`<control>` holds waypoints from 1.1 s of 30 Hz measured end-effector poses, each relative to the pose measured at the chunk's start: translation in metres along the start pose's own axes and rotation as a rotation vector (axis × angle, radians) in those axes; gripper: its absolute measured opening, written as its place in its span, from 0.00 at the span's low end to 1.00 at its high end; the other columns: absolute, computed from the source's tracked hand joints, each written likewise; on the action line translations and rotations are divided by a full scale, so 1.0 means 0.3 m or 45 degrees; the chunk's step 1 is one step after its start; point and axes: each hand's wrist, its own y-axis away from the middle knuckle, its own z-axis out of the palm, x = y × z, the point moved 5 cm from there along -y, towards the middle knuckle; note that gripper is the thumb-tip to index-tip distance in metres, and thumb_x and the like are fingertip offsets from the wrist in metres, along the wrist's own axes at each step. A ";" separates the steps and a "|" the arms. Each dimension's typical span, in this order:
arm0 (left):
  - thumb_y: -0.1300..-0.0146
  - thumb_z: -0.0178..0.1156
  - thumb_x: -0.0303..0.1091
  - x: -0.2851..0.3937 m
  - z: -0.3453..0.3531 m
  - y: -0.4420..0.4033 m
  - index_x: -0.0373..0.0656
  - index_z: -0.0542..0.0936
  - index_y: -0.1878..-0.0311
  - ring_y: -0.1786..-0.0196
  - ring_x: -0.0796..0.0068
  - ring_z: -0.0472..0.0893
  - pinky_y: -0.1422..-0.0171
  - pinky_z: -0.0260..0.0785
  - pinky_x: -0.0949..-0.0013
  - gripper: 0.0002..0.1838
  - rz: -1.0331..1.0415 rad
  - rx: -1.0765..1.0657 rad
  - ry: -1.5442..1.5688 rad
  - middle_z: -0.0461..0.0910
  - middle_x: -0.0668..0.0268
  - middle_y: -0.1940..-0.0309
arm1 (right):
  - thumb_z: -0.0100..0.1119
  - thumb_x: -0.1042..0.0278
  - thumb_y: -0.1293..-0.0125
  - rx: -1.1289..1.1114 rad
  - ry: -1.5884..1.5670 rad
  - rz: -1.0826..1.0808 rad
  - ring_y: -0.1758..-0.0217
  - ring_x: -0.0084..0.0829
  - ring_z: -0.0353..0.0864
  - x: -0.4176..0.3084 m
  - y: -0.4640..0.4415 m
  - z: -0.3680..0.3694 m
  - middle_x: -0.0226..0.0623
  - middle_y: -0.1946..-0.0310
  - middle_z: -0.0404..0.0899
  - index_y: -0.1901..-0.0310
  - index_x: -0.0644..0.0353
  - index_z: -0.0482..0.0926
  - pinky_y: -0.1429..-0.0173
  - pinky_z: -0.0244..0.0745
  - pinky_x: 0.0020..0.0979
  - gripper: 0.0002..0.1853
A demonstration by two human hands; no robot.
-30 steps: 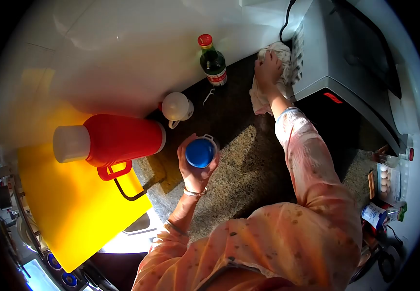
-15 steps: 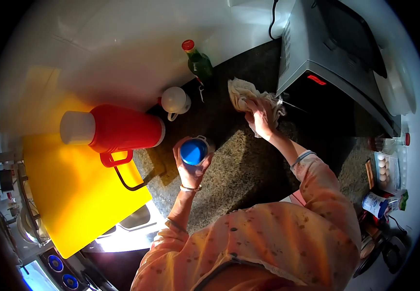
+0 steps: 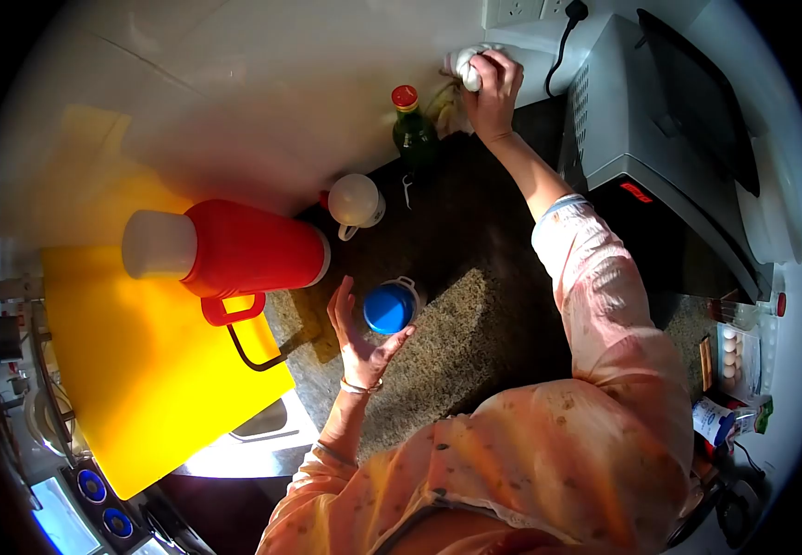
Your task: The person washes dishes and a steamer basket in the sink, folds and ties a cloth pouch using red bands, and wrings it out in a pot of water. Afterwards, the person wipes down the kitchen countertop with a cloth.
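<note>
A jar with a blue lid [image 3: 389, 308] stands on the dark stone counter [image 3: 447, 361]. My left hand [image 3: 360, 347] is beside it, fingers spread and curved around its left side, with the thumb near the lid's lower edge. Up at the wall, my right hand [image 3: 495, 92] grips a bunched white cloth [image 3: 470, 67] against the wall surface. Just left of that hand stands a green bottle with a red cap [image 3: 414, 134]. A small white hook-shaped item [image 3: 407, 190] lies below the bottle.
A white mug [image 3: 357, 202] stands near the wall. A red thermos [image 3: 253, 245] with a white top is at the left, by a yellow board [image 3: 160, 370]. At the right is a grey microwave [image 3: 614, 111], with eggs [image 3: 729, 351] below it.
My right hand has moved the cloth up from the counter onto the wall behind the bottle. The fingers of my left hand have opened away from the jar.
</note>
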 end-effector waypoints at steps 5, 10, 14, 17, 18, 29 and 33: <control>0.64 0.78 0.54 0.012 -0.002 0.019 0.39 0.59 0.31 0.35 0.55 0.65 0.33 0.60 0.55 0.58 -0.013 0.022 -0.054 0.62 0.53 0.38 | 0.59 0.78 0.50 -0.820 0.187 0.176 0.46 0.45 0.69 0.069 0.301 -0.018 0.38 0.52 0.71 0.53 0.53 0.76 0.47 0.67 0.45 0.19; 0.64 0.78 0.55 0.068 -0.004 0.027 0.39 0.59 0.31 0.35 0.54 0.64 0.32 0.58 0.56 0.59 0.016 0.009 -0.110 0.61 0.51 0.38 | 0.60 0.66 0.45 -1.229 0.228 0.316 0.50 0.44 0.75 0.138 0.345 0.023 0.41 0.58 0.78 0.53 0.55 0.77 0.52 0.73 0.44 0.16; 0.64 0.78 0.55 0.044 -0.016 0.041 0.39 0.59 0.31 0.35 0.54 0.63 0.31 0.57 0.55 0.59 0.020 0.016 -0.130 0.61 0.50 0.38 | 0.61 0.65 0.42 -0.595 -0.016 0.556 0.55 0.46 0.77 0.107 0.214 -0.105 0.43 0.61 0.78 0.59 0.63 0.75 0.53 0.73 0.43 0.13; 0.61 0.76 0.55 0.025 -0.010 0.057 0.39 0.59 0.31 0.34 0.53 0.63 0.30 0.56 0.55 0.57 -0.020 -0.024 -0.172 0.61 0.50 0.37 | 0.62 0.65 0.38 -0.284 -0.214 0.565 0.62 0.43 0.80 0.021 -0.026 -0.114 0.45 0.64 0.78 0.53 0.62 0.74 0.58 0.74 0.34 0.15; 0.60 0.76 0.54 0.020 -0.013 0.055 0.39 0.59 0.31 0.34 0.53 0.63 0.30 0.55 0.55 0.56 -0.050 -0.013 -0.163 0.60 0.50 0.37 | 0.61 0.66 0.37 -0.249 -0.291 0.536 0.62 0.44 0.80 0.006 -0.058 -0.073 0.45 0.63 0.78 0.53 0.62 0.74 0.58 0.74 0.34 0.14; 0.57 0.75 0.51 0.059 -0.065 0.050 0.38 0.57 0.30 0.33 0.53 0.61 0.29 0.53 0.55 0.54 0.026 0.007 -0.207 0.58 0.49 0.35 | 0.58 0.63 0.37 -0.832 0.175 0.732 0.62 0.48 0.79 0.132 0.226 -0.053 0.46 0.66 0.78 0.60 0.61 0.69 0.61 0.73 0.44 0.12; 0.55 0.74 0.50 0.034 -0.050 0.072 0.38 0.57 0.30 0.33 0.53 0.61 0.29 0.52 0.55 0.53 -0.011 -0.005 -0.146 0.58 0.50 0.35 | 0.56 0.56 0.35 -0.375 -0.059 0.632 0.67 0.52 0.78 -0.014 -0.027 -0.070 0.46 0.70 0.78 0.61 0.59 0.69 0.64 0.72 0.47 0.14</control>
